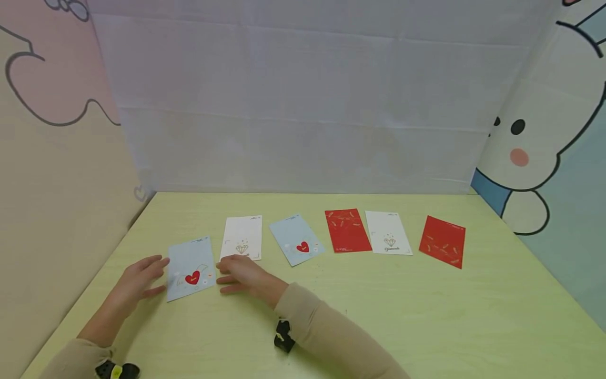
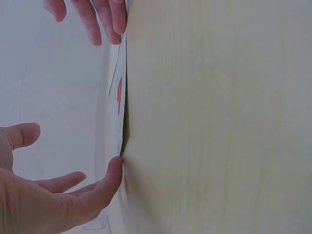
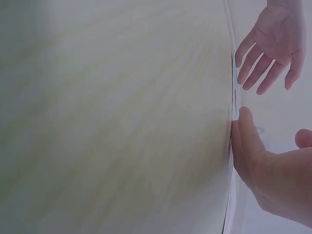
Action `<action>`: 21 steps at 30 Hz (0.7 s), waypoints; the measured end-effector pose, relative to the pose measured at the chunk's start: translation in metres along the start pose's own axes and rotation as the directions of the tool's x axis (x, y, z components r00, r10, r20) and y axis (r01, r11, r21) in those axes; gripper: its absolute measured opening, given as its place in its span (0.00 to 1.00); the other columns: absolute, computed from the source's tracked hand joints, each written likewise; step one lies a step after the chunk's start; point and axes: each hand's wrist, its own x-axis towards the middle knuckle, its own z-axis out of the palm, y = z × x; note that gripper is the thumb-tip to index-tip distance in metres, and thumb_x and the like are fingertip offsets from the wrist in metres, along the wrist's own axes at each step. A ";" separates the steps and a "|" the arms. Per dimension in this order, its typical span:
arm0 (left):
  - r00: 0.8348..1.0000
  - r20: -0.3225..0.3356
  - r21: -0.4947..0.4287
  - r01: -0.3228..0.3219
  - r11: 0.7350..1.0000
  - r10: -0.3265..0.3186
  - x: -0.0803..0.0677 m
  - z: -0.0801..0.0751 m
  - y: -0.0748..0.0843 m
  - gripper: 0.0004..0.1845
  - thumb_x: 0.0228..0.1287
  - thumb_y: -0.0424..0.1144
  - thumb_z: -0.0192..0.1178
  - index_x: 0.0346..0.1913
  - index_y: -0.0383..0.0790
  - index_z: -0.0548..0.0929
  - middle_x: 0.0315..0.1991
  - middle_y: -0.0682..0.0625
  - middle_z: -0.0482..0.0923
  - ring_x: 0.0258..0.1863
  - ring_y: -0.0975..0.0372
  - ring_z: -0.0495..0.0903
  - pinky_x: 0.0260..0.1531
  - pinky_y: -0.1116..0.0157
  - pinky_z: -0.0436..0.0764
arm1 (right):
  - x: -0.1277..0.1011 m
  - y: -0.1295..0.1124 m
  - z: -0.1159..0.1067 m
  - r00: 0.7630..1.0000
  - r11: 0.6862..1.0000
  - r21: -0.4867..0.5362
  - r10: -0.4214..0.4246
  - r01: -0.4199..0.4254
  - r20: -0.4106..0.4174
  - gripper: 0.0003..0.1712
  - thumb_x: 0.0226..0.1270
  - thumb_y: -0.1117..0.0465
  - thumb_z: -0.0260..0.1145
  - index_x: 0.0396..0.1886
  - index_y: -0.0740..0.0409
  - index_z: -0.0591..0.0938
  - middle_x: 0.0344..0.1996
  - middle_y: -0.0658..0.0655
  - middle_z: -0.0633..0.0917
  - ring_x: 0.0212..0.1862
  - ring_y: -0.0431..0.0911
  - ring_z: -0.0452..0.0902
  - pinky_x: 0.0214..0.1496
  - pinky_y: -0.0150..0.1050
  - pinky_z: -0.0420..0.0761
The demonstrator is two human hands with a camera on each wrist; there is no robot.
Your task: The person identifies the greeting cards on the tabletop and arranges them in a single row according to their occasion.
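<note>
Neither grip is clamped: the left hand (image 1: 137, 281) and right hand (image 1: 241, 275) lie with straight fingers flanking the blue heart card (image 1: 191, 267), fingertips at its edges, flat on the worktop (image 1: 379, 316); an uneven nudge could skew it or slide it onto the white diamond card (image 1: 242, 238) just beside.

My head view looks forward and down across the table (image 1: 426, 316). Both wrist views sit close, skimming its surface sideways. All three share the blue heart card (image 1: 191, 267) between my hands.
</note>
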 end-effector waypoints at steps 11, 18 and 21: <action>0.999 -0.009 -0.042 0.043 0.998 -0.043 -0.015 0.007 0.015 0.47 0.61 0.58 0.46 0.64 0.22 0.39 0.63 0.28 0.38 0.61 0.41 0.47 0.41 0.63 0.75 | 0.002 0.001 0.003 1.000 1.000 -0.011 -0.006 0.006 -0.021 0.18 0.61 0.61 0.57 0.48 0.66 0.71 0.43 0.60 0.75 0.40 0.53 0.75 0.39 0.47 0.76; 0.999 -0.053 -0.022 0.001 1.000 -0.002 -0.018 0.009 0.016 0.36 0.66 0.42 0.46 0.63 0.19 0.44 0.58 0.27 0.54 0.36 0.71 0.74 0.36 0.69 0.76 | 0.003 0.002 0.005 0.999 1.000 -0.012 -0.003 0.003 -0.035 0.16 0.61 0.62 0.57 0.46 0.66 0.72 0.42 0.60 0.74 0.39 0.52 0.75 0.38 0.46 0.76; 0.997 -0.078 0.003 -0.015 1.000 0.015 -0.014 0.008 0.014 0.33 0.64 0.37 0.50 0.61 0.18 0.50 0.48 0.35 0.70 0.27 0.72 0.74 0.30 0.70 0.76 | 0.004 0.002 0.006 0.999 1.000 -0.020 -0.003 0.002 -0.044 0.15 0.61 0.63 0.57 0.45 0.66 0.73 0.42 0.59 0.74 0.39 0.52 0.75 0.38 0.47 0.77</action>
